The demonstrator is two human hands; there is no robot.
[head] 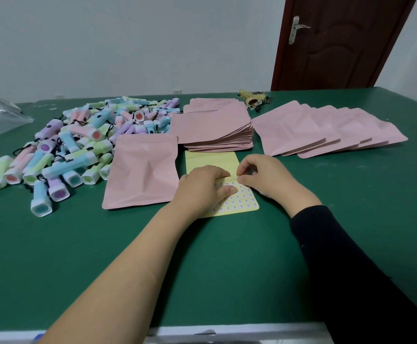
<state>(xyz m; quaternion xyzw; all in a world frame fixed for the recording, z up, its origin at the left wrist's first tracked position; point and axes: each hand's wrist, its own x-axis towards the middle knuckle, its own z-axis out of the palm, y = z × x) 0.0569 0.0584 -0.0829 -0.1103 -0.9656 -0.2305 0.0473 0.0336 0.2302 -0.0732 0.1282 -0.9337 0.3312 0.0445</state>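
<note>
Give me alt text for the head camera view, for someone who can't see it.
Two hands work on a yellow sticker sheet on a green table: the left hand presses it flat while the right hand pinches at it. A pink pouch lies to its left, a pile of pastel flashlights beyond that, and stacked pink pouches behind.
</note>
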